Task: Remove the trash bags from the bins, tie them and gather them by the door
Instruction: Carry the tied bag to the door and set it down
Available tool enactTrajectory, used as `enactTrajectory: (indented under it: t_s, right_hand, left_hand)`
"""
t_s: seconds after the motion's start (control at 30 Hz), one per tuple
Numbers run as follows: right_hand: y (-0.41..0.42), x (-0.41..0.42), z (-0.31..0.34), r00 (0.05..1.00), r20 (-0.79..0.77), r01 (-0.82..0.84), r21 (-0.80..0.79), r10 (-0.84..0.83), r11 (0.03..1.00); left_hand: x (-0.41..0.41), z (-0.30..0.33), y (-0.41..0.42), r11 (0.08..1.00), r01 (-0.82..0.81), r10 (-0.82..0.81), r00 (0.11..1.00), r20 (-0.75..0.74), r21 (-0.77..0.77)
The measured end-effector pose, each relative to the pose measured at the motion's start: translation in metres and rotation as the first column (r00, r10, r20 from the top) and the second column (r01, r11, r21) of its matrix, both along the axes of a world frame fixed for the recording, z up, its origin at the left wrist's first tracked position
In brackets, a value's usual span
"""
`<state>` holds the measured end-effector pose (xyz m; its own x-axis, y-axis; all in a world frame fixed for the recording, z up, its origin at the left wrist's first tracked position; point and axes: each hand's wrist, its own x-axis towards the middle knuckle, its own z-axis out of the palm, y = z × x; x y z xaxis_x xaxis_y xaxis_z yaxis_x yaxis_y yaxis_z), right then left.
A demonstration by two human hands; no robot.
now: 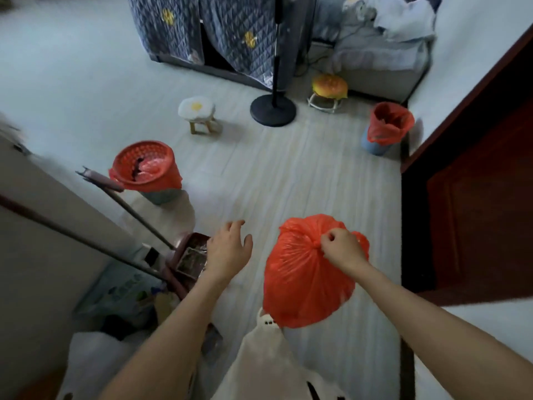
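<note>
Presently the carrying step is in hand: the right hand pinches the knotted neck of a full orange plastic trash bag, which hangs clear above the pale plank floor, beside the dark red wooden door. The knot sits inside the curled fingers; its tightness cannot be judged. The left hand hovers spread, holding nothing. Next, I judge: set it down, then tackle the lined mesh bin and the lined blue bin.

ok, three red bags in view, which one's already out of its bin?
The one hanging from the right hand, the tied bag gripped at its neck. The left bag and far-right bag still line their bins.
</note>
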<state>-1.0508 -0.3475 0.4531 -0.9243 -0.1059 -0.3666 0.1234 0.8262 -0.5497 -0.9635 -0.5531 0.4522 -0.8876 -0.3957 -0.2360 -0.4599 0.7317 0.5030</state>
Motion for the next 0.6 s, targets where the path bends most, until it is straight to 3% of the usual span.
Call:
enactTrajectory:
  t_s: [0.4, 0.6]
  right_hand:
    - [-0.225, -0.345, 0.029, 0.962, -0.115, -0.260, -0.128, 0.246, 0.957]
    - [-0.375, -0.521, 0.032, 0.912, -0.087, -0.410, -0.136, 0.401, 0.902]
  left_hand:
    - [-0.320, 0.023, -0.181, 0.987, -0.157, 0.155, 0.987, -0.037, -0.044]
    - [-0.468, 0.030, -0.310, 0.940, -0.336, 0.335, 0.942, -0.028, -0.059]
